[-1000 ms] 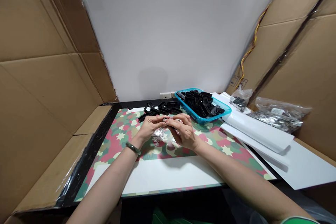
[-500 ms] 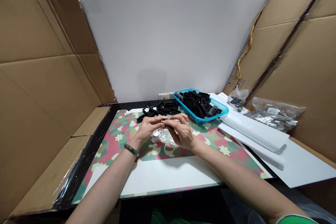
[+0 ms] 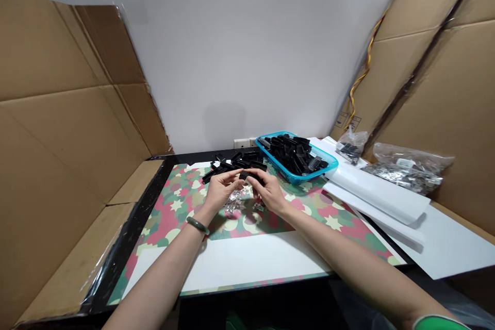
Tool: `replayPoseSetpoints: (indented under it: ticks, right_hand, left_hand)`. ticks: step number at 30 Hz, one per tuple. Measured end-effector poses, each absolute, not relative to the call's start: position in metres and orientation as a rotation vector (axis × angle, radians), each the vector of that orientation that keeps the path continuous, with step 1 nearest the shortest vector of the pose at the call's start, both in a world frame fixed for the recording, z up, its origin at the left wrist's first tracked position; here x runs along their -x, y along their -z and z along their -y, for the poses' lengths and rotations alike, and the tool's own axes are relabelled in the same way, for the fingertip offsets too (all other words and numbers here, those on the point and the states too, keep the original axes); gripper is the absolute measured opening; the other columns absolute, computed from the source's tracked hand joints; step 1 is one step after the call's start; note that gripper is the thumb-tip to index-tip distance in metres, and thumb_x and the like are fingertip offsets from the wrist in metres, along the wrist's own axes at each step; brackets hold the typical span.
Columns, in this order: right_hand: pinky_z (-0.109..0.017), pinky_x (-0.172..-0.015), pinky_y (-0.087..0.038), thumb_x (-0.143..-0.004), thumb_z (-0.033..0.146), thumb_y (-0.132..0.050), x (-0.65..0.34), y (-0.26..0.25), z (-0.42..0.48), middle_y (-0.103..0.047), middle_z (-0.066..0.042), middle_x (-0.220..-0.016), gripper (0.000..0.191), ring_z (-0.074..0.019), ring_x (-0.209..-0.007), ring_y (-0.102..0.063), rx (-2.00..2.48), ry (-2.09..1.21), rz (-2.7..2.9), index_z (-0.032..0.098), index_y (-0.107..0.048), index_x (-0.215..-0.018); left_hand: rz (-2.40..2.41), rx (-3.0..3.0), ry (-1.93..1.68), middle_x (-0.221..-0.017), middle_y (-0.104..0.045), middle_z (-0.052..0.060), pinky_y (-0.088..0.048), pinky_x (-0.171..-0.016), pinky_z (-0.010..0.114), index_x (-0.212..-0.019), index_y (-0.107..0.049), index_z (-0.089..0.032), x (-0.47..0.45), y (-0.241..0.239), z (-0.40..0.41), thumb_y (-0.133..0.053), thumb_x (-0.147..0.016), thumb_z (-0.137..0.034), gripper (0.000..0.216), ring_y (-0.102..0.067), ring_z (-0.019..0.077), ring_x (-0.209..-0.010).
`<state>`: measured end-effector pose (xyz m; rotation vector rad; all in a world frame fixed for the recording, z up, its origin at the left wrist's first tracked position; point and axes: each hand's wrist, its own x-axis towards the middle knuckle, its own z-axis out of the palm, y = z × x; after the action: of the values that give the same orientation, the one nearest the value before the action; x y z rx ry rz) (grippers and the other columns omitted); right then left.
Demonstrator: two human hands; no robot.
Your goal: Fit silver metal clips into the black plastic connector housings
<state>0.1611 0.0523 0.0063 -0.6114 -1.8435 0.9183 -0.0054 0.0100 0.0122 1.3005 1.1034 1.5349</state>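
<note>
Between my two hands, just above the patterned mat, is a small black plastic piece. My left hand pinches its left end between thumb and fingers. Wrapped round its right side, my right hand hides part of it. Small shiny metal pieces lie loosely heaped on the mat below my hands. Behind my fingers several black plastic parts are scattered at the mat's far edge. A green bangle circles my left wrist.
A blue basket full of black parts stands at the back right. Plastic bags and white sheets lie to the right. Cardboard walls rise on both sides. A white sheet covers the mat's near part.
The black piece has turned and shows more of its surface between my fingers. My right hand has rotated, its thumb now along the piece. The view has shifted slightly.
</note>
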Motion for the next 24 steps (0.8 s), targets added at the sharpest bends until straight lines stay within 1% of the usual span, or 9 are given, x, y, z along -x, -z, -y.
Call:
replayPoseSetpoints:
  ticks: [2,4,6,8,10,13,16,20,24]
  right_hand:
    - [-0.025,-0.038,-0.037,-0.092,0.052,-0.052,-0.159,-0.002,-0.054,-0.066,-0.002,-0.072,0.039,-0.0101,-0.039,-0.047,0.662,-1.194,1.733,0.019,-0.064,-0.109]
    - [-0.023,-0.034,-0.032,-0.089,0.057,-0.054,-0.156,0.002,-0.054,-0.064,0.0,-0.069,0.043,-0.0076,-0.035,-0.041,0.644,-1.354,1.658,0.018,-0.064,-0.106]
    - [-0.022,-0.033,-0.032,-0.087,0.059,-0.056,-0.154,0.004,-0.054,-0.063,0.001,-0.067,0.045,-0.0067,-0.034,-0.038,0.631,-1.422,1.621,0.019,-0.063,-0.103]
    - [-0.022,-0.033,-0.033,-0.087,0.059,-0.057,-0.153,0.006,-0.054,-0.062,0.002,-0.067,0.044,-0.0067,-0.035,-0.038,0.627,-1.428,1.616,0.019,-0.063,-0.104]
    - [-0.022,-0.033,-0.033,-0.088,0.058,-0.056,-0.153,0.006,-0.054,-0.061,0.002,-0.065,0.044,-0.0072,-0.035,-0.039,0.625,-1.407,1.63,0.018,-0.063,-0.106]
    - [-0.022,-0.034,-0.033,-0.089,0.058,-0.055,-0.154,0.007,-0.053,-0.055,0.003,-0.061,0.045,-0.0076,-0.036,-0.038,0.642,-1.385,1.645,0.018,-0.066,-0.107]
    - [-0.022,-0.034,-0.031,-0.089,0.058,-0.054,-0.153,0.008,-0.051,-0.05,0.004,-0.058,0.049,-0.0083,-0.037,-0.037,0.663,-1.362,1.654,0.018,-0.066,-0.115]
    - [-0.023,-0.037,-0.031,-0.091,0.057,-0.052,-0.151,0.009,-0.049,-0.048,0.004,-0.057,0.058,-0.0092,-0.04,-0.038,0.682,-1.305,1.677,0.017,-0.059,-0.131]
    - [-0.023,-0.041,-0.033,-0.092,0.056,-0.051,-0.151,0.01,-0.049,-0.049,0.003,-0.058,0.06,-0.0096,-0.044,-0.039,0.685,-1.256,1.702,0.013,-0.057,-0.134]
  left_hand:
    - [-1.179,-1.366,-1.583,-0.078,-0.075,0.007,-0.054,-0.068,0.031,-0.102,-0.078,-0.018,0.005,-0.009,-0.01,-0.085,-0.066,-0.039,0.042,-0.065,0.0172,-0.066]
    - [-1.245,-1.446,-1.654,-0.081,-0.074,0.007,-0.052,-0.065,0.028,-0.095,-0.08,-0.02,0.005,-0.007,-0.011,-0.082,-0.07,-0.038,0.031,-0.065,0.0169,-0.07]
    - [-1.273,-1.496,-1.713,-0.085,-0.073,0.007,-0.05,-0.062,0.027,-0.089,-0.081,-0.021,0.005,-0.005,-0.012,-0.08,-0.072,-0.037,0.023,-0.064,0.017,-0.073]
    - [-1.281,-1.505,-1.731,-0.088,-0.074,0.007,-0.051,-0.063,0.027,-0.085,-0.081,-0.022,0.004,-0.003,-0.013,-0.08,-0.072,-0.036,0.02,-0.065,0.0182,-0.077]
    - [-1.289,-1.492,-1.726,-0.088,-0.076,0.008,-0.053,-0.07,0.03,-0.083,-0.081,-0.021,0.003,-0.002,-0.013,-0.079,-0.073,-0.036,0.018,-0.067,0.0199,-0.079]
    - [-1.3,-1.455,-1.744,-0.084,-0.077,0.009,-0.054,-0.077,0.035,-0.078,-0.081,-0.02,0.001,0.0,-0.012,-0.078,-0.073,-0.037,0.018,-0.068,0.0215,-0.077]
    - [-1.297,-1.42,-1.753,-0.08,-0.077,0.008,-0.054,-0.075,0.035,-0.075,-0.08,-0.019,0.0,0.001,-0.012,-0.077,-0.074,-0.038,0.02,-0.068,0.0217,-0.075]
    - [-1.266,-1.345,-1.768,-0.074,-0.074,0.007,-0.054,-0.07,0.033,-0.068,-0.079,-0.018,-0.002,-0.001,-0.011,-0.077,-0.073,-0.039,0.022,-0.066,0.0195,-0.069]
    - [-1.198,-1.178,-1.782,-0.069,-0.072,0.006,-0.053,-0.066,0.03,-0.063,-0.077,-0.016,-0.005,-0.003,-0.011,-0.08,-0.065,-0.036,0.02,-0.063,0.0171,-0.066]
